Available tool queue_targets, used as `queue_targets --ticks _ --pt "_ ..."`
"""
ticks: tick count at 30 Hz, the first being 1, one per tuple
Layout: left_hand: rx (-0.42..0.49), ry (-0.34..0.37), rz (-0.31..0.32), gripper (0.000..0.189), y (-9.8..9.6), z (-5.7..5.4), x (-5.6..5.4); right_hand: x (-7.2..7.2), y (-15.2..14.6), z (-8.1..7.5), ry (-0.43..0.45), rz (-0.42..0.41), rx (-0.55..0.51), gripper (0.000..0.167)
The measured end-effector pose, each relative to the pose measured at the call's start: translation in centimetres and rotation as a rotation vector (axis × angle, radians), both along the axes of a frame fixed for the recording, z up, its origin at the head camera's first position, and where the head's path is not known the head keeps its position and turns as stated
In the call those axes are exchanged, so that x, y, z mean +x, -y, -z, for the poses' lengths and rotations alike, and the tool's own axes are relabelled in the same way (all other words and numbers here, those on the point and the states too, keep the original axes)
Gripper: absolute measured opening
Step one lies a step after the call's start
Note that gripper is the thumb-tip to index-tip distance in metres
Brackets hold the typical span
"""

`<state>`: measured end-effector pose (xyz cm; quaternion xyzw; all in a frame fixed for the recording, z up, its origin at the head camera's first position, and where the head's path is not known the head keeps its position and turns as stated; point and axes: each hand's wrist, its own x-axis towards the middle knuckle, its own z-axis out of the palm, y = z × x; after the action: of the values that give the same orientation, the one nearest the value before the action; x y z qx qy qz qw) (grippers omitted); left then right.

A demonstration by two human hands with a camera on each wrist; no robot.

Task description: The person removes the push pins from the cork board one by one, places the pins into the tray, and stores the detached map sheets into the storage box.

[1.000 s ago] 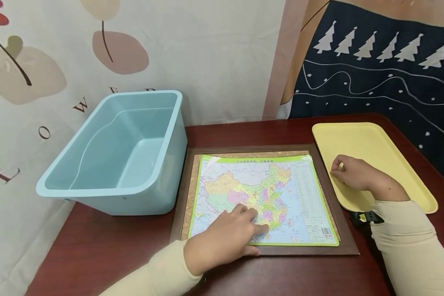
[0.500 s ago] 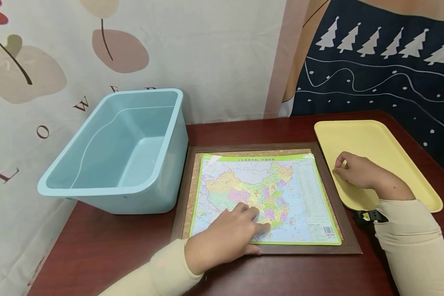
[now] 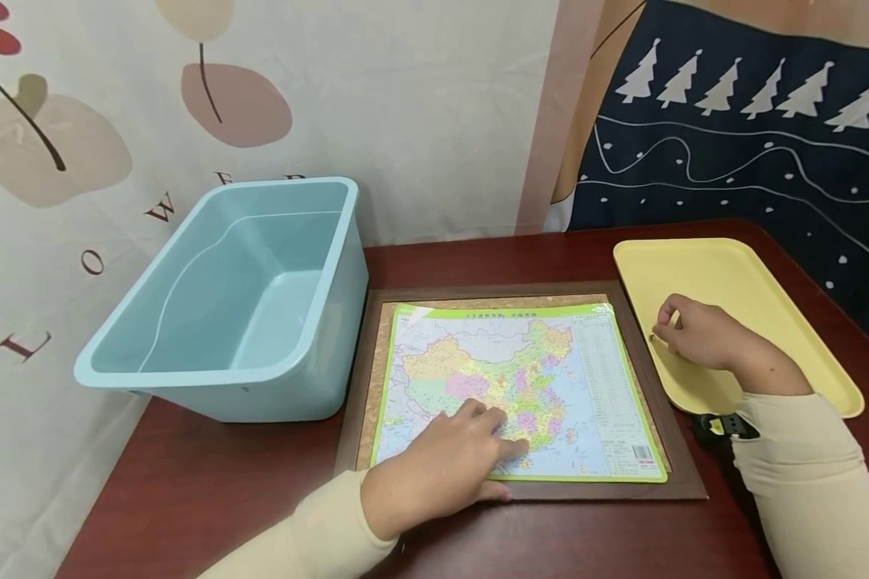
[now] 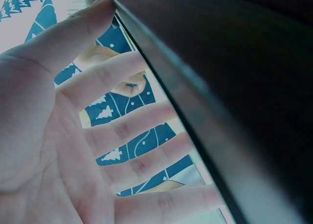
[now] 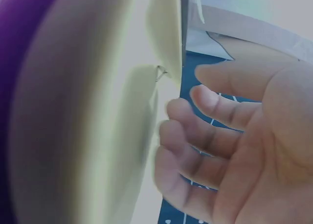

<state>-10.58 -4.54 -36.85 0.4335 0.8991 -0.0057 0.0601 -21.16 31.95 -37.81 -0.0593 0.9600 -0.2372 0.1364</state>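
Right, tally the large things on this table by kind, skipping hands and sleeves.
Light blue, deep rectangular plastic tub: 1
Brown-framed rectangular cork board: 1
Green-edged, multicoloured rectangular map sheet: 1
Pale yellow, shallow rectangular tray: 1
Total: 4

Left hand (image 3: 442, 462) lay palm down, near side, 4 fingers (image 4: 129, 126) spread. Right hand (image 3: 706, 334) sat farther right, 4 fingers loosely curled. Both forearms (image 3: 800, 466) angled inward.
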Motion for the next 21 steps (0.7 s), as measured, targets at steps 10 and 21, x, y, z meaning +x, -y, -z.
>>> queue_targets --ticks 10,21 --pt "-0.003 -0.004 0.002 0.053 -0.1 -0.2 -0.2 0.5 1.6 -2.0 -0.171 0.053 0.005 0.025" --pt "-0.003 0.025 -0.016 0.054 0.0 0.0 0.2 1.8 4.5 -2.8 -0.167 0.014 -0.012 0.022"
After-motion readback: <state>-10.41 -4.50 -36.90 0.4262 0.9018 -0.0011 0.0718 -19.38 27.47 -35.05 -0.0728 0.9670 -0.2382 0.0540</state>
